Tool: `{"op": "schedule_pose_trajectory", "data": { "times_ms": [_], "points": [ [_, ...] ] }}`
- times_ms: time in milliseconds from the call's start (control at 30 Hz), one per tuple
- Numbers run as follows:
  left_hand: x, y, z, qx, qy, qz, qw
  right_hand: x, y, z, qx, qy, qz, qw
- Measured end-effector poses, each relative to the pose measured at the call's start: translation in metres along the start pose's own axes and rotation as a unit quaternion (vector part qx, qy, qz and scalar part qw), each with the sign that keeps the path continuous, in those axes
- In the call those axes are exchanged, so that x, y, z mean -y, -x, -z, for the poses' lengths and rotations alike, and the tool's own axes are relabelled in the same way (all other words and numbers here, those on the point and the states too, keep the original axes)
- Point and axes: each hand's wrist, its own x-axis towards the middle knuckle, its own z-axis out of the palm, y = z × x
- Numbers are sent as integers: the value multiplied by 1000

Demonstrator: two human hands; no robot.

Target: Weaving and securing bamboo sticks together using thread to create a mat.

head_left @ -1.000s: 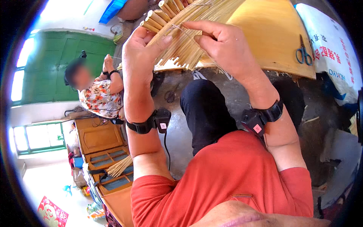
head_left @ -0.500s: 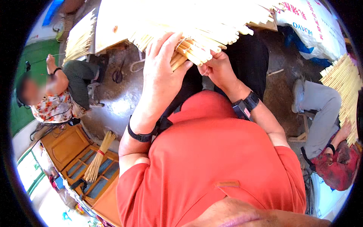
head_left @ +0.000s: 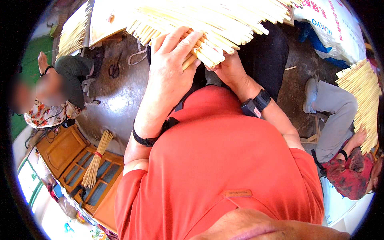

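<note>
A wide layer of pale yellow stalks (head_left: 240, 26) lies at the top, its cut ends pointing toward me. Across its near edge my left hand (head_left: 172, 66) is closed, fingers over the top and thumb below, around several stalk ends (head_left: 208, 54). Thin string seems to cross these stalks near the fingers. My right hand (head_left: 232, 72) is closed just under and right of the same ends. Its fingertips are mostly hidden behind them, so what they pinch does not show.
At left a seated person (head_left: 52, 104) works by another stalk layer (head_left: 74, 34). A tied stalk bundle (head_left: 96, 160) lies on a wooden door panel (head_left: 60, 154). At right another person's hand (head_left: 359, 137) touches a stalk mat (head_left: 358, 104). A white sack (head_left: 336, 30) stands at the upper right.
My left hand keeps its hold, fingers a little more bent. My right fingers have moved further behind the stalk ends. The whole view has shifted slightly.
</note>
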Motion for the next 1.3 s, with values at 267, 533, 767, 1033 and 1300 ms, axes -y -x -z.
{"op": "schedule_pose_trajectory", "data": {
  "times_ms": [267,533,767,1033,1300],
  "points": [
    [-1,-2,-2,13,-3,0,1000,-6,-7,0,-46,86,77,992],
    [-1,-1,-7,10,-2,-12,1000,-6,-7,-1,-27,86,129,988],
    [0,0,-8,17,-15,4,1000,-6,-7,3,-43,75,108,990],
    [1,1,-8,19,-12,-1,1000,0,-7,-1,-25,109,100,989],
    [9,1,-7,25,-13,-38,999,1,-7,1,46,71,148,985]
  ]
}}
